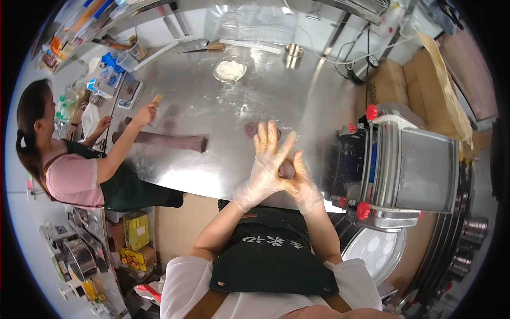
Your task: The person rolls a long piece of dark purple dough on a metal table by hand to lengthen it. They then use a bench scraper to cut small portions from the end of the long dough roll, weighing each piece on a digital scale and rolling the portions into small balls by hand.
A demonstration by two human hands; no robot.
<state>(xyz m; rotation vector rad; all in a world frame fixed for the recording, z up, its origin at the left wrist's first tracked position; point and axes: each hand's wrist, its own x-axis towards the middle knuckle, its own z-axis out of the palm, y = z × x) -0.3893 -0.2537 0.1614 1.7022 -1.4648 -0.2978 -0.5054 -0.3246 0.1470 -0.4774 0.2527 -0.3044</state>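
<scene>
In thin clear gloves, both of my hands are raised over the near edge of the steel table. A small purplish-brown dough ball (287, 169) sits between them. My right hand (305, 186) cups the ball, its thumb pointing up beside it; the fingers under it are partly hidden. Against the ball's left side rests my left hand (265, 170), its fingers stretched out and spread away from me. Just beyond those fingertips, a flattened piece of the same dough (251, 129) lies on the table, partly covered by the hand.
At left a co-worker holds a wooden-handled scraper (155, 101) near a long dough log (170, 141). A bowl of white powder (230, 69), a knife (212, 47) and a metal cup (292, 52) stand farther back. A dough-rolling machine (393, 165) borders my right side.
</scene>
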